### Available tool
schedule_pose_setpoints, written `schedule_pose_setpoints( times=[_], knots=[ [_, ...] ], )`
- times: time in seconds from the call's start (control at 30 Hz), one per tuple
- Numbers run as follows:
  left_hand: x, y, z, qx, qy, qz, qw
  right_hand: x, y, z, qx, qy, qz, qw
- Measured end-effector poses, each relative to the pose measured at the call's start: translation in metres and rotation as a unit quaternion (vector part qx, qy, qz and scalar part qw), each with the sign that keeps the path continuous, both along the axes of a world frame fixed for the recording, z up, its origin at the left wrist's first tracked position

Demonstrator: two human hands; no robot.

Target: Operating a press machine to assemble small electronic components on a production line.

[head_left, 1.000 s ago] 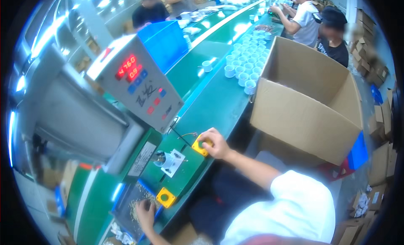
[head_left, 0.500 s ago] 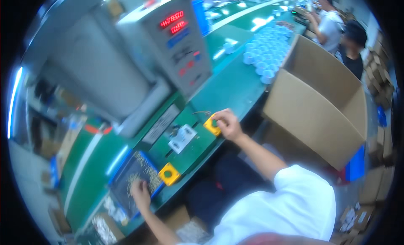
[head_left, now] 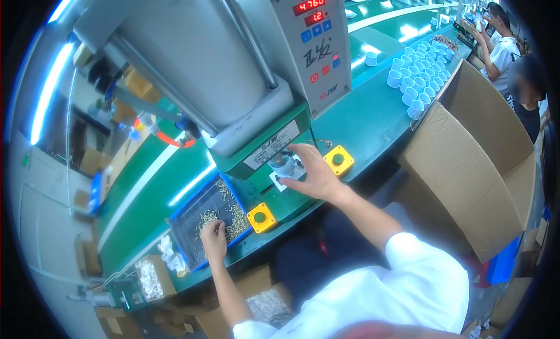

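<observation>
Blue tray (head_left: 182,223) holds small pale parts (head_left: 228,213), loosely scattered.

Working zone at the green bench (head_left: 373,120): the press body (head_left: 192,65) with its control box (head_left: 303,41) overhangs the fixture (head_left: 284,164), leaving only a low gap, entered from the front, which the right hand (head_left: 312,173) occupies. Two yellow button boxes (head_left: 339,159) (head_left: 261,217) flank that approach, with bare bench edge between them, and the blue parts tray (head_left: 189,222), where the left hand (head_left: 214,240) rests, stands open from above. To the right, a tall cardboard carton (head_left: 466,170) walls off the bench side, while white cups (head_left: 417,82) crowd the surface beyond it.
</observation>
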State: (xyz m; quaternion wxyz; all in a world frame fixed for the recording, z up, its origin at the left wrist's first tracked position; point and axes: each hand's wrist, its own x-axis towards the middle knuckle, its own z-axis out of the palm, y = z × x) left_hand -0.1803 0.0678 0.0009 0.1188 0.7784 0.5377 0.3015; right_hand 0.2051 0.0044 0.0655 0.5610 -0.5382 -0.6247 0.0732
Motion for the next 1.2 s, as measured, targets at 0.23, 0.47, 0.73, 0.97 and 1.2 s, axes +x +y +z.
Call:
schedule_pose_setpoints(
  times=[0.23,0.47,0.73,0.97,1.2],
  knots=[
    [-0.003,0.003,-0.011,0.007,0.002,-0.005,1.0,0.007,0.008,0.007,0.014,0.046,0.044,0.998],
    [0.011,0.005,0.005,-0.047,0.013,0.029,0.998,0.149,0.049,-0.026,0.069,-0.051,-0.244,0.966],
    [0.005,0.005,-0.004,-0.078,0.034,0.018,0.996,0.28,0.198,-0.078,-0.298,-0.091,-0.245,0.918],
    [-0.003,0.001,-0.004,-0.095,0.027,0.019,0.995,0.346,0.129,-0.061,-0.178,-0.374,-0.526,0.743],
    [0.001,0.009,-0.006,-0.084,0.018,0.002,0.996,0.423,0.084,-0.071,-0.272,-0.474,-0.459,0.701]
  ],
)
